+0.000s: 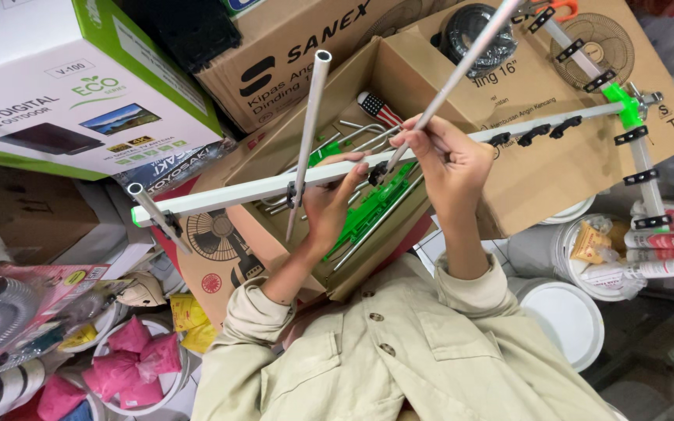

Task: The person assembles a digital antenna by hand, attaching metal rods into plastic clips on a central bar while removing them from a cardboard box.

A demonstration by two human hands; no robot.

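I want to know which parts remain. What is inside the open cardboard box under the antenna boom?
Inside the open cardboard box: loose metal rods and a green plastic piece. The white boom and both hands hide the rest of the box floor.

Left hand (335,199) under white antenna boom (228,192), fingers touching it near black clip. Right hand (440,156) at 3 o'clock of left, pinching metal rod (462,66) that slants to 1 o'clock. Open cardboard box (524,183) beneath, green plastic parts (368,209) inside. White buckets (567,316) at 4 o'clock.
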